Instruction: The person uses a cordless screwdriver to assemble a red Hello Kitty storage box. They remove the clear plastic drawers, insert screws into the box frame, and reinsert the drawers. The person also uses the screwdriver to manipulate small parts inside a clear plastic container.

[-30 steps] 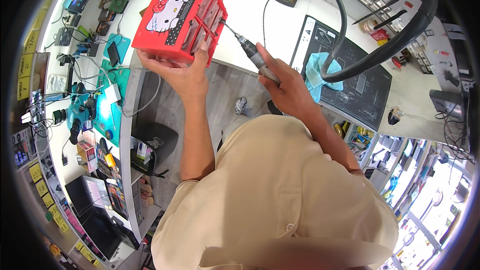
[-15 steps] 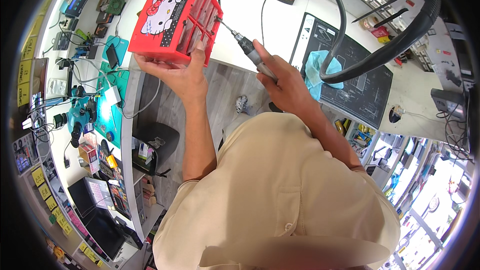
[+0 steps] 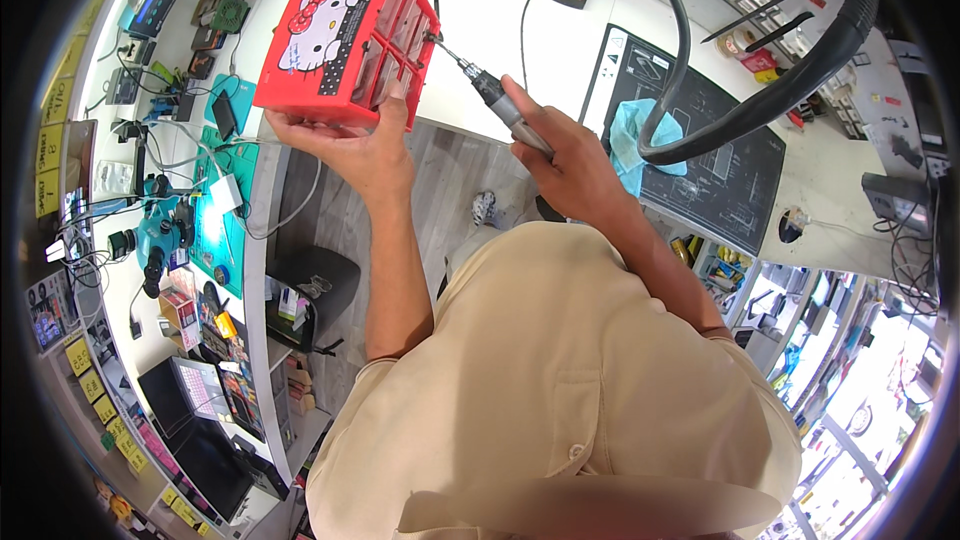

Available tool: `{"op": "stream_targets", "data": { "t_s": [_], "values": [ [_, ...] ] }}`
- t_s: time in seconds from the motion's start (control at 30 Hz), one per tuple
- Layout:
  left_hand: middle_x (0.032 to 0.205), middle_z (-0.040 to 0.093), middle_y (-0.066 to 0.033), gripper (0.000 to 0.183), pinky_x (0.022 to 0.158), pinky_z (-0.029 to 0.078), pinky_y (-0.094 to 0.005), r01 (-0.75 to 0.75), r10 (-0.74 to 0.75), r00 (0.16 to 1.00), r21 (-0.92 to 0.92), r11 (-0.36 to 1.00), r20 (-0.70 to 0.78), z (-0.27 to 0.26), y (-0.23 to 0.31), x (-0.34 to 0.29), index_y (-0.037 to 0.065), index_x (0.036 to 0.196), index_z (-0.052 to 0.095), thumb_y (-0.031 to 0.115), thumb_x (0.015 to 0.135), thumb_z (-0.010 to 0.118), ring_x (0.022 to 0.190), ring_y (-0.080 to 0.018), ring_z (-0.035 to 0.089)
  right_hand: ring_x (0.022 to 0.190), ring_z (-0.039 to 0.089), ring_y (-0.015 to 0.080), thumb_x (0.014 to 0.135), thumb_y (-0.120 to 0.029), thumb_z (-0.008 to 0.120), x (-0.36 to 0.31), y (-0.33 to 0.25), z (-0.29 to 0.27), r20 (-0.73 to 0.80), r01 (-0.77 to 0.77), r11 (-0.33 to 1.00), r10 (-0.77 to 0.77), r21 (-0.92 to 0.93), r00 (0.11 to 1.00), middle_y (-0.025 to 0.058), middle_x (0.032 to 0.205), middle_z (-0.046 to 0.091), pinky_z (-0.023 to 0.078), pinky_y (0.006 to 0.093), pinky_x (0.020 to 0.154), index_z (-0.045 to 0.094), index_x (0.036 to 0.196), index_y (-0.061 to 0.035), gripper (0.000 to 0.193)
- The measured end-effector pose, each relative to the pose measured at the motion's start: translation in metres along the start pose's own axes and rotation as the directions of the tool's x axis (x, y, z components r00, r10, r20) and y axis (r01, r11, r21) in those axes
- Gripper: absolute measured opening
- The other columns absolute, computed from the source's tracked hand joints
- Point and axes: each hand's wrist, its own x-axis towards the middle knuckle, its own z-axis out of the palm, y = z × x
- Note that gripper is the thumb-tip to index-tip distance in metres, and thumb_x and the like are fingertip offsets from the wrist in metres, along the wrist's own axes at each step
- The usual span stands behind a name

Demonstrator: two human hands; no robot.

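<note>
At the near edge of the white worktop, the left hand grasps a red mini drawer cabinet from below, its thumb up against the drawer side. The right hand is wrapped around a grey rotary tool, index finger laid along the body, and the thin bit points at the cabinet's drawer side, its tip at a small dark spot near the edge. Whether it presses there or just hovers cannot be told.

The work looks to be under way: cabinet braced, tool brought up to it, the drawers apparently seated in their frame. No finished result shows, and how much is left cannot be judged from here.

The cabinet is held tilted, boxy and glossy red, with clear, pale drawer fronts parted by red dividers. Its broad face carries a white cartoon cat's head with a red bow, beside a black band dotted white.
</note>
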Motion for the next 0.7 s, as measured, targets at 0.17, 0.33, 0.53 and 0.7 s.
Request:
{"op": "stream_targets", "data": {
  "t_s": [0.17,0.33,0.53,0.7],
  "values": [
    [0.152,0.038,-0.0191,0.118,0.124,0.036,-0.0478,0.05,-0.053,0.998,-0.132,0.99,-0.021,-0.001,0.006,0.003,0.004,0.166,0.014,0.014,0.079,0.093,0.144,-0.0308,0.042,0.09,0.066,0.0248,0.103,-0.004,0.068,-0.006,-0.015,-0.012,0.039,-0.043,0.998,0.041,0.048,0.998,0.0148,0.111,0.071,0.056,0.0368,0.086,0.037,0.173,-0.0251,0.08],
    [0.151,0.04,-0.018,0.118,0.123,0.039,-0.0481,0.006,-0.006,1.0,-0.118,0.993,0.0,-0.005,0.011,0.005,0.004,0.166,0.014,0.015,0.08,0.093,0.143,-0.0299,0.043,0.091,0.065,0.0265,0.101,-0.002,0.067,-0.009,-0.027,-0.033,0.124,-0.069,0.996,0.062,0.05,0.99,0.0163,0.113,0.073,0.055,0.0368,0.091,0.037,0.173,-0.0225,0.081],
    [0.152,0.04,-0.0177,0.117,0.123,0.042,-0.0468,0.017,-0.018,1.0,-0.129,0.991,-0.007,-0.008,0.014,0.006,0.005,0.167,0.014,0.015,0.081,0.093,0.142,-0.0305,0.047,0.094,0.065,0.0267,0.102,-0.001,0.068,-0.007,-0.029,-0.027,0.122,-0.078,0.996,0.074,0.032,0.99,0.0164,0.113,0.071,0.054,0.0358,0.093,0.036,0.173,-0.0206,0.08],
    [0.156,0.04,-0.0181,0.116,0.124,0.042,-0.0471,0.081,-0.091,0.995,-0.251,0.965,-0.031,-0.006,0.022,0.01,0.005,0.167,0.017,0.018,0.081,0.094,0.144,-0.0306,0.047,0.096,0.064,0.0258,0.101,0.002,0.069,-0.01,-0.024,-0.017,0.045,-0.075,0.992,0.071,0.105,0.996,0.0144,0.111,0.07,0.053,0.036,0.093,0.036,0.173,-0.0181,0.082]
  ]
}}
